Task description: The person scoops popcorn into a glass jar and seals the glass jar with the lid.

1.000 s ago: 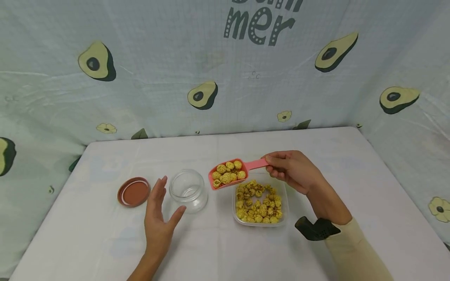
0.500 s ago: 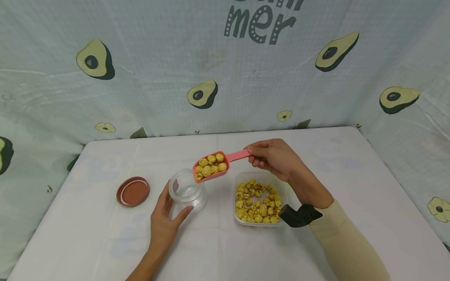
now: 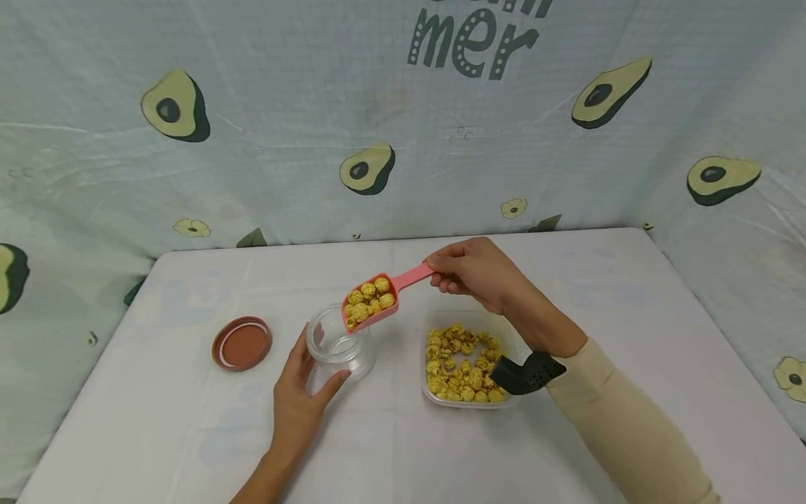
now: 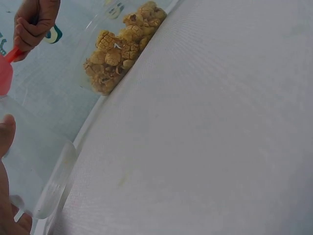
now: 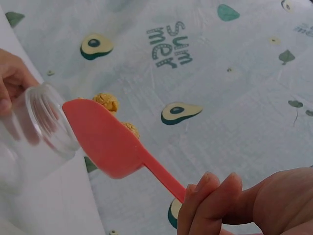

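Observation:
A clear jar (image 3: 359,360) stands on the table with its mouth uncovered. My left hand (image 3: 298,406) holds it from the near left side, thumb in front and fingers around the far side. With thumb and fingers, my right hand (image 3: 475,269) grips the handle end of a pink scoop (image 3: 412,276). Balls of yellow popcorn (image 3: 368,301) fill the scoop, which slopes down to the left. In the right wrist view the scoop's tip (image 5: 73,110) is right at the mouth of the jar (image 5: 46,117). No popcorn shows inside the jar.
Right of the jar, a clear plastic tub (image 3: 434,401) holds more popcorn (image 3: 462,381). A reddish-brown round lid (image 3: 242,344) lies to the left on the white tablecloth (image 3: 189,420). Behind the table hangs a cloth (image 3: 283,105) printed with avocados.
My left hand has moved from beside the jar to take hold of it. The right hand has carried the scoop left, from above the tub to the jar's mouth, and tipped it slightly more.

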A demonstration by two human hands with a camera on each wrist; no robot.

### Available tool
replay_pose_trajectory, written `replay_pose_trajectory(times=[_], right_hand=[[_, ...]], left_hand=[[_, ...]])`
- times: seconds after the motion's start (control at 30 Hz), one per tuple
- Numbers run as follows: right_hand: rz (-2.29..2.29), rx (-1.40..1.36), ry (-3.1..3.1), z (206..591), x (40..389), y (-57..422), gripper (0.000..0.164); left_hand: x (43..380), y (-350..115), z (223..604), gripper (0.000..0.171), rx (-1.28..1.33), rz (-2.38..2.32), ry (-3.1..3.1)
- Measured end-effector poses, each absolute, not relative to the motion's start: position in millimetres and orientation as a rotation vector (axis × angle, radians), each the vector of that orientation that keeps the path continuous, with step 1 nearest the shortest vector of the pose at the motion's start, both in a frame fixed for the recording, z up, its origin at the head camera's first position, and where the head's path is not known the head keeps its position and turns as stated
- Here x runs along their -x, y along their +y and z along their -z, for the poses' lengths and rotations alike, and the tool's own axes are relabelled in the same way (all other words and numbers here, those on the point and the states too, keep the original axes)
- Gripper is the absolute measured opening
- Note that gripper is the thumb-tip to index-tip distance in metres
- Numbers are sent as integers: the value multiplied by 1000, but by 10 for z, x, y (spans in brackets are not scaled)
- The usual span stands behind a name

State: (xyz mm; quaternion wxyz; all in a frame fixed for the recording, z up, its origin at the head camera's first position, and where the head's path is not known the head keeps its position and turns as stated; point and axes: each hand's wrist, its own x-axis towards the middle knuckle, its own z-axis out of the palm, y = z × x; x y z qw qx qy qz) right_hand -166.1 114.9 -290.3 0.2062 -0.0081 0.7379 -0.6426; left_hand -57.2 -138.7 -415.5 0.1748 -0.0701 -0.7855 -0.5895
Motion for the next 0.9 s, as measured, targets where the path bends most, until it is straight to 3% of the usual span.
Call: replay_pose_trajectory(times=[0.9], right_hand=[[1677,86,2210,2712,1711,1064,23]], left_hand=[[569,-1389,4131,82,193,1660,-2223]])
